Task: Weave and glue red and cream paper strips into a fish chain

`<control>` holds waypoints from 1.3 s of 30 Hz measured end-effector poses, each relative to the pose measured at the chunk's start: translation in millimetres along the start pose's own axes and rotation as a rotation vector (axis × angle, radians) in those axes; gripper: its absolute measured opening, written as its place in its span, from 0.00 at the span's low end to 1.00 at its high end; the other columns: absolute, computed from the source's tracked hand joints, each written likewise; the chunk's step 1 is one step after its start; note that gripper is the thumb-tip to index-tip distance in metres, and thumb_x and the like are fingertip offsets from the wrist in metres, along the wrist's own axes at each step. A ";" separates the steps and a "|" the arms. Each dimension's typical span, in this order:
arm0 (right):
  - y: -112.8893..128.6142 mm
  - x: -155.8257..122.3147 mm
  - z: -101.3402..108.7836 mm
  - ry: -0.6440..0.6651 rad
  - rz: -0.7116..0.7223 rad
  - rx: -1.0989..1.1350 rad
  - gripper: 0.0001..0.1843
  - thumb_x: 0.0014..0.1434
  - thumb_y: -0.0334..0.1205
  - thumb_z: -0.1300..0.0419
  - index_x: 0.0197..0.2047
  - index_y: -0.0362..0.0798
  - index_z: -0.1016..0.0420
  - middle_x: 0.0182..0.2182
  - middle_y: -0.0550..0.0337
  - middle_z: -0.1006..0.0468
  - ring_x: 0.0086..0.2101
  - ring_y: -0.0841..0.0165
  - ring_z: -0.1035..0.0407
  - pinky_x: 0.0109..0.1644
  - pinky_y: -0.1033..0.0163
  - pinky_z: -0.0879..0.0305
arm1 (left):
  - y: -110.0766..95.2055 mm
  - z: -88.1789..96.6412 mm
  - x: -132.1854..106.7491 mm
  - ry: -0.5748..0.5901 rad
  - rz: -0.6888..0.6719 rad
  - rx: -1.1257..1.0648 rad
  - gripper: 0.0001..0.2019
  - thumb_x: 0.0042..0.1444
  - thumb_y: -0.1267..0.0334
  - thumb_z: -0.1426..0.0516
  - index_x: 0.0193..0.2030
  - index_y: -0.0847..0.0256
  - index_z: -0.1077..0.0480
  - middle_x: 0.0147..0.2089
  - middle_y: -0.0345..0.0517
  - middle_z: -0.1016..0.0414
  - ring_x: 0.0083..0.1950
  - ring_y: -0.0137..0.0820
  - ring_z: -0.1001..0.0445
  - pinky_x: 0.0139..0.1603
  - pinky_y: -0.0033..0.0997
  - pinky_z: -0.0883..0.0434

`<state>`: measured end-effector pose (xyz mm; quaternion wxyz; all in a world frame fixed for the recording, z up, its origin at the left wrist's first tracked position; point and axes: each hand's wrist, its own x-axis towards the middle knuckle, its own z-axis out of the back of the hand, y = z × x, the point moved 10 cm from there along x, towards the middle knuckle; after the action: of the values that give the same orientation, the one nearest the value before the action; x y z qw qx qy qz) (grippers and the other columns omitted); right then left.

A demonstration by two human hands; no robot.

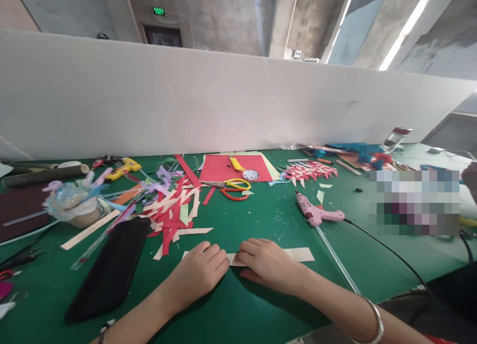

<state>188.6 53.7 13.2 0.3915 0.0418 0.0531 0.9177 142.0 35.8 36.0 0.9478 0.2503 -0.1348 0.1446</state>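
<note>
A cream paper strip (301, 254) lies crosswise on the green table in front of me. My left hand (205, 267) is closed on its left part, fingers curled over the paper. On the strip's middle, my right hand (264, 260) presses with bent fingers, its thumb at the near edge. A short bit of strip shows between the two hands; the fingertips partly hide the rest. Beyond my left hand lies a pile of red and cream paper strips (173, 210). To the right of my right hand rests a pink glue gun (316, 212) with a clear glue stick in it.
Orange-and-yellow scissors (235, 189) and a yellow-handled cutter (235, 164) lie by red paper sheets (216, 167). A black phone-like slab (112, 269) is at left. Woven red-white paper (311, 172) lies at back right. The glue gun's cord (387, 249) crosses the right side. A white partition (223, 100) stands behind.
</note>
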 end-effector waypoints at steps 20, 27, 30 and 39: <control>-26.0 0.5 2.8 -0.077 -0.113 0.018 0.16 0.66 0.36 0.57 0.35 0.46 0.30 0.31 0.58 0.29 0.33 0.70 0.36 0.37 0.65 0.42 | 35.5 -1.6 -2.1 0.033 0.324 -0.425 0.13 0.64 0.68 0.59 0.33 0.59 0.36 0.23 0.37 0.31 0.23 0.27 0.33 0.26 0.28 0.42; -39.8 -6.8 17.9 -0.043 -0.216 -0.069 0.14 0.63 0.32 0.53 0.39 0.50 0.27 0.37 0.56 0.31 0.34 0.70 0.35 0.30 0.69 0.45 | 79.3 -5.1 -25.1 0.032 0.683 -0.662 0.11 0.61 0.63 0.56 0.33 0.56 0.35 0.23 0.36 0.30 0.23 0.27 0.32 0.24 0.25 0.38; -46.2 -10.8 28.1 -0.055 -0.225 -0.131 0.15 0.61 0.28 0.52 0.40 0.52 0.27 0.38 0.57 0.32 0.31 0.72 0.36 0.27 0.69 0.49 | 92.5 -17.9 -41.4 0.015 0.854 -0.855 0.09 0.59 0.59 0.51 0.34 0.55 0.32 0.27 0.37 0.26 0.26 0.28 0.29 0.26 0.24 0.34; -22.9 19.6 70.7 -0.181 -0.038 -0.321 0.15 0.60 0.28 0.51 0.41 0.52 0.27 0.37 0.58 0.33 0.28 0.73 0.40 0.29 0.67 0.49 | 104.2 -36.1 -59.9 -0.046 1.063 -1.171 0.11 0.54 0.53 0.46 0.32 0.58 0.30 0.28 0.40 0.27 0.26 0.27 0.32 0.24 0.24 0.35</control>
<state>199.8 88.2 80.9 0.4134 0.0601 -0.1287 0.8994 57.8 128.7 31.4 0.7263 -0.3843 -0.3101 0.4782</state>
